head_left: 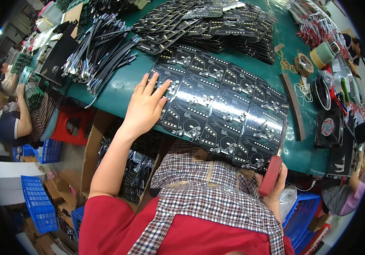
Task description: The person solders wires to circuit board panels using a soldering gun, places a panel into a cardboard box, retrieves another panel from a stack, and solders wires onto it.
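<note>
A panel of black circuit boards (pixel 229 104), several joined in rows with small components on them, lies on the green table in front of me. My left hand (pixel 145 104) rests with fingers spread on the panel's left edge. At the panel's near right corner, my right hand (pixel 276 185) grips a tool with a chunky red handle (pixel 271 175). A thin metal part sticks up from the handle beside the panel's right edge; its exact kind is unclear.
Stacked black boards (pixel 216 25) stand behind the panel, with black cables (pixel 101 51) to their left. A dark bar (pixel 293 106), rubber bands (pixel 288 66) and a green cup (pixel 323 54) are at right. Blue crates (pixel 40 204) sit below; other people work at both sides.
</note>
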The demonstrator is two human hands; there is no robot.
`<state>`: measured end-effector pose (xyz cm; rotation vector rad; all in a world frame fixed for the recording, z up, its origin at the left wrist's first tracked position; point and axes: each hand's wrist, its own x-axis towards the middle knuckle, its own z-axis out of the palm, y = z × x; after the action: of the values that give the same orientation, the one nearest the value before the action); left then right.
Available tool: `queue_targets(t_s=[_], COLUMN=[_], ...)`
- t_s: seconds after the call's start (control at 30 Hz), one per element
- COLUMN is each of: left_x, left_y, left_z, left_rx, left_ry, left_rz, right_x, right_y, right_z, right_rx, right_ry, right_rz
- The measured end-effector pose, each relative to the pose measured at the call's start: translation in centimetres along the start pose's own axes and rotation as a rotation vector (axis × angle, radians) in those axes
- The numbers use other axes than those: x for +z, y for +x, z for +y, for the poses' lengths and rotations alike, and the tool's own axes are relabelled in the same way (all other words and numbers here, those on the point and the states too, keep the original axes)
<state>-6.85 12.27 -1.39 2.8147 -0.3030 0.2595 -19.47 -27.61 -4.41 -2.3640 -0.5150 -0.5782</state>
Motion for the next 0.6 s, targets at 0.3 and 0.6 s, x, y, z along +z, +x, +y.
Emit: queue_targets(t_s=[0.3,0.6], left_x=[-0.7,-1.1], left_y=[0.2,-0.9], left_z=[-0.9,-1.6], left_rx=[0.029,0.175], left_ry=[-0.015,0.008], left_rz=[-0.087,-0.073], right_x=[-0.5,-0.6], right_y=[1.1,0.9], right_z=[-0.4,-0.7], right_rx=[-0.030,-0.099], right_ry=[-0.076,-0.047], right_rz=[-0.041,-0.036])
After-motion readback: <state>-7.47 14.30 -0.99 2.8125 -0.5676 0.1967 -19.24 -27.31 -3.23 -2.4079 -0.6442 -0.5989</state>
